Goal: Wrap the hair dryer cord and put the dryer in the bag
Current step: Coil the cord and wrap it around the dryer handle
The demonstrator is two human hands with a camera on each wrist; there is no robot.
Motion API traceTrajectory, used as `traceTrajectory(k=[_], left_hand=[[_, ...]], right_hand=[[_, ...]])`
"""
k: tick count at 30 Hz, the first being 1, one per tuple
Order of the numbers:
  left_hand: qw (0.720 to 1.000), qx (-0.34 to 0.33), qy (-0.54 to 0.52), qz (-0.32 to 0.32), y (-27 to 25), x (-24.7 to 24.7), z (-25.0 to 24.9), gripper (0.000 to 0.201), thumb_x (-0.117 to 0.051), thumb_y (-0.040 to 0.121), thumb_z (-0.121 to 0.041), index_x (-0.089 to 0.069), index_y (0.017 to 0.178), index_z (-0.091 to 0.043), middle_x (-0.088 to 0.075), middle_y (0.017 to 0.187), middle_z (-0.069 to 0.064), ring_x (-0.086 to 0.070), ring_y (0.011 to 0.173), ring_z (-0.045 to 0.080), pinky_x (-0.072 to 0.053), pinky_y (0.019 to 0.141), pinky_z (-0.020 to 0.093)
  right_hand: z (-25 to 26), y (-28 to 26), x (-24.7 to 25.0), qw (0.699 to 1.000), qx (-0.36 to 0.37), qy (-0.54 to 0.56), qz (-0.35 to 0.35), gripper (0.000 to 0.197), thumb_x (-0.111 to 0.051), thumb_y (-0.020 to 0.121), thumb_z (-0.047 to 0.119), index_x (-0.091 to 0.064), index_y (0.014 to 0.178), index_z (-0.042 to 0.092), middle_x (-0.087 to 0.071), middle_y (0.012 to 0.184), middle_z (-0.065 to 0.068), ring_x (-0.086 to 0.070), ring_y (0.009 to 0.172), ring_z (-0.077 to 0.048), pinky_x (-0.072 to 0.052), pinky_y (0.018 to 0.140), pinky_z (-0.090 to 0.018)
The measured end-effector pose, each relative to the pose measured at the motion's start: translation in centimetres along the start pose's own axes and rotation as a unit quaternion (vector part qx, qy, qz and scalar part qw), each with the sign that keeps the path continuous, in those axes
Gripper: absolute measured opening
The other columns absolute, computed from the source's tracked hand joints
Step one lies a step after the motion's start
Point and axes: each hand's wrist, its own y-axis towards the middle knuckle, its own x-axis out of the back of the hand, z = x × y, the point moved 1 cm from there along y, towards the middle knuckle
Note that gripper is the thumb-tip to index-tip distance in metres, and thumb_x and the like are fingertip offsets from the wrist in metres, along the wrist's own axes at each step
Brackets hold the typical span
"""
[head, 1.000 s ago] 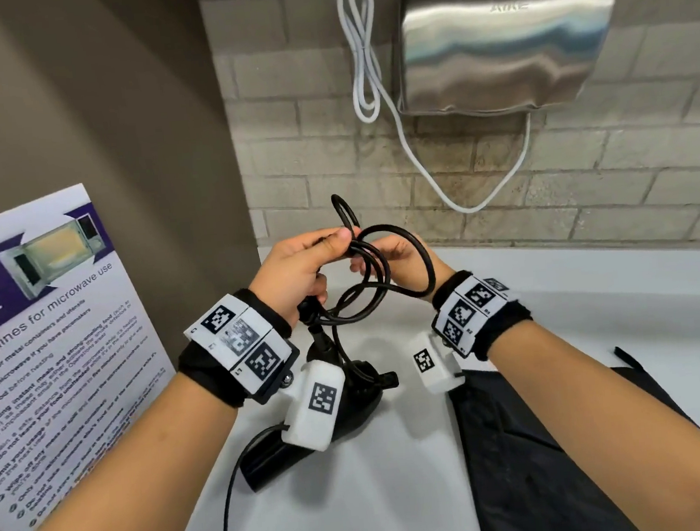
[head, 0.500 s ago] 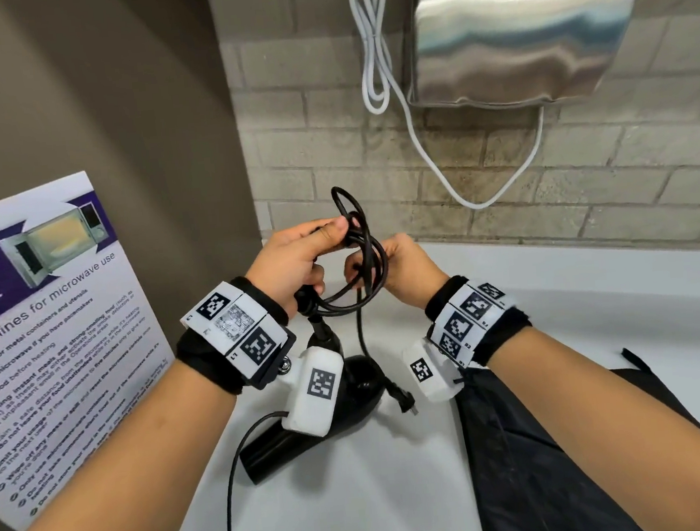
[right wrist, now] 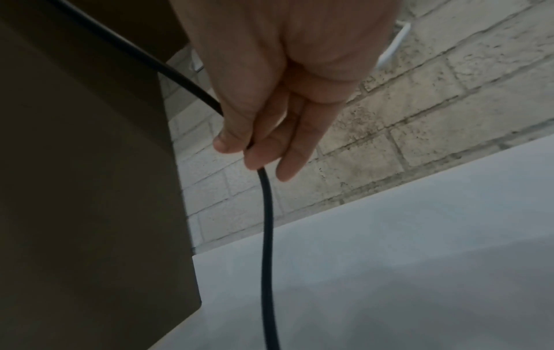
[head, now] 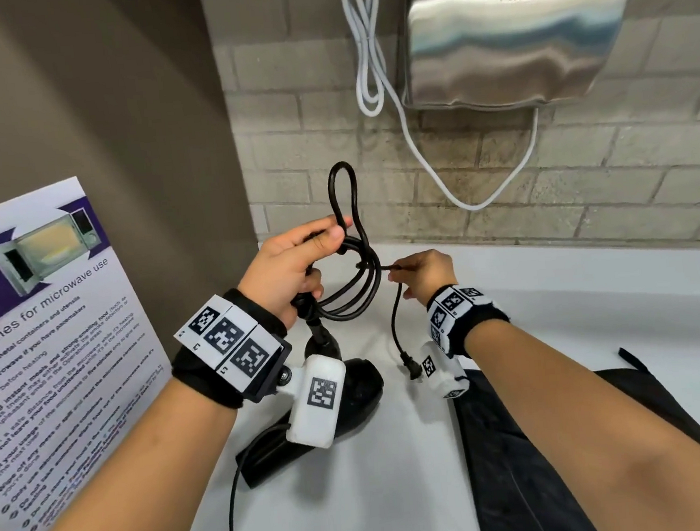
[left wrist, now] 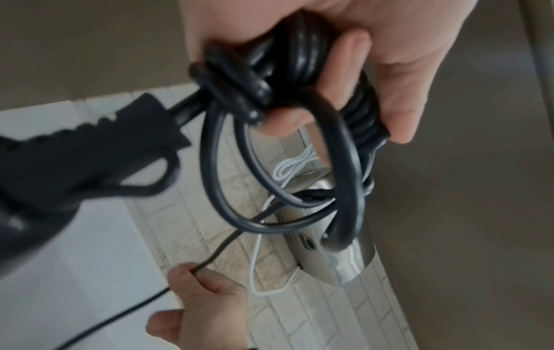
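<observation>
Gripping the coiled cord above the worktop, the left hand is clamped round it; the right hand pinches its loose end. The hair dryer lies beside the black bag.

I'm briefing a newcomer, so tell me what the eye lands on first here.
Centre frame, the left hand grips a bundle of black cord loops, while the right hand pinches the loose end, its plug dangling. Below lies the black hair dryer on the white counter. A shiny steel hand dryer hangs on the brick wall above.
</observation>
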Motion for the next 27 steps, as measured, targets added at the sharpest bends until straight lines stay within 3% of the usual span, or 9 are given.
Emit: traceTrajectory(k=[4, 7, 11, 14, 17, 20, 23, 25, 27], left_hand=[[1.0, 0.014, 0.014, -0.014, 0.0, 0.5, 0.0, 0.013, -0.057, 0.089, -0.02, -0.069, 0.088, -0.025, -0.069, 0.077, -0.012, -0.019, 0.033, 0.004, -0.029, 0.04, 0.015], [0.999, 0.038, 0.016, -0.002, -0.1, 0.4, 0.0, 0.012, -0.056, 0.089, -0.021, -0.068, 0.09, -0.022, -0.07, 0.08, -0.01, -0.019, 0.032, 0.003, -0.029, 0.039, 0.015], [0.999, 0.04, 0.013, 0.003, -0.2, 0.1, 0.0, 0.012, -0.056, 0.089, -0.021, -0.068, 0.09, -0.021, -0.07, 0.081, -0.01, -0.019, 0.033, 0.004, -0.029, 0.039, 0.014], [0.999, 0.02, 0.019, -0.016, -0.1, 0.1, 0.1, 0.011, -0.057, 0.089, -0.02, -0.067, 0.093, -0.023, -0.069, 0.073, -0.013, -0.019, 0.033, 0.004, -0.029, 0.039, 0.015], [0.999, 0.001, 0.028, -0.029, 0.2, 0.4, 0.0, 0.012, -0.057, 0.09, -0.017, -0.065, 0.095, -0.026, -0.068, 0.064, -0.015, -0.02, 0.032, 0.004, -0.031, 0.037, 0.014], [0.999, -0.01, 0.037, -0.034, 0.5, 0.6, -0.1, 0.016, -0.058, 0.09, -0.016, -0.064, 0.097, -0.028, -0.067, 0.073, -0.011, -0.021, 0.031, 0.004, -0.032, 0.037, 0.014], [0.998, -0.019, 0.047, -0.032, 0.7, 0.4, 0.0, 0.021, -0.058, 0.089, -0.015, -0.063, 0.101, -0.032, -0.062, 0.081, -0.003, -0.022, 0.029, 0.003, -0.031, 0.036, 0.014], [0.997, -0.03, 0.056, -0.035, 0.7, 0.1, 0.1, 0.023, -0.059, 0.089, -0.014, -0.063, 0.104, -0.032, -0.061, 0.079, 0.0, -0.024, 0.028, 0.003, -0.03, 0.035, 0.014], [0.996, -0.046, 0.063, -0.049, 0.8, 0.0, 0.2, 0.024, -0.059, 0.088, -0.013, -0.063, 0.107, -0.028, -0.06, 0.076, 0.001, -0.025, 0.028, 0.002, -0.03, 0.034, 0.014]], right_hand=[[1.4, 0.9, 1.1, 0.999, -0.012, 0.03, -0.036, 0.017, -0.069, 0.078, 0.001, -0.068, 0.093, -0.007, -0.062, 0.072, -0.01, -0.055, 0.048, -0.016, -0.054, 0.048, -0.019], [3.4, 2.2, 2.7, 0.99, -0.011, 0.086, -0.114, 0.01, -0.066, 0.079, -0.003, -0.067, 0.088, -0.004, -0.061, 0.069, -0.007, -0.054, 0.034, -0.006, -0.05, 0.044, -0.014], [3.7, 3.2, 4.3, 0.989, -0.013, 0.029, -0.143, 0.006, -0.07, 0.075, -0.001, -0.07, 0.076, 0.004, -0.06, 0.06, -0.003, -0.054, 0.034, -0.002, -0.051, 0.049, -0.013], [2.3, 2.6, 3.8, 0.996, -0.048, -0.04, -0.057, 0.012, -0.07, 0.073, -0.006, -0.069, 0.076, 0.005, -0.064, 0.073, -0.01, -0.063, 0.059, -0.016, -0.058, 0.067, -0.025], [2.1, 0.9, 2.7, 0.994, -0.083, -0.03, 0.069, 0.021, -0.056, 0.083, -0.01, -0.065, 0.101, -0.001, -0.059, 0.091, -0.01, -0.06, 0.056, -0.01, -0.054, 0.053, -0.016], [3.6, -2.1, 1.7, 0.984, -0.094, 0.02, 0.148, 0.017, -0.047, 0.092, 0.007, -0.063, 0.095, 0.013, -0.06, 0.089, -0.002, -0.06, 0.068, -0.02, -0.052, 0.059, -0.028], [6.5, -4.4, 1.3, 0.985, 0.038, 0.045, 0.162, 0.023, -0.04, 0.098, 0.031, -0.062, 0.101, 0.024, -0.063, 0.099, 0.005, -0.059, 0.082, -0.017, -0.045, 0.067, -0.028], [8.5, -5.6, 0.9, 0.967, 0.119, 0.105, 0.199, 0.027, -0.035, 0.099, 0.03, -0.06, 0.106, 0.026, -0.064, 0.099, 0.008, -0.06, 0.09, -0.018, -0.045, 0.075, -0.03], [9.7, -6.3, 0.6, 0.947, 0.147, 0.167, 0.232, 0.024, -0.038, 0.098, 0.018, -0.056, 0.114, 0.017, -0.064, 0.099, 0.005, -0.06, 0.095, -0.022, -0.048, 0.079, -0.031]])
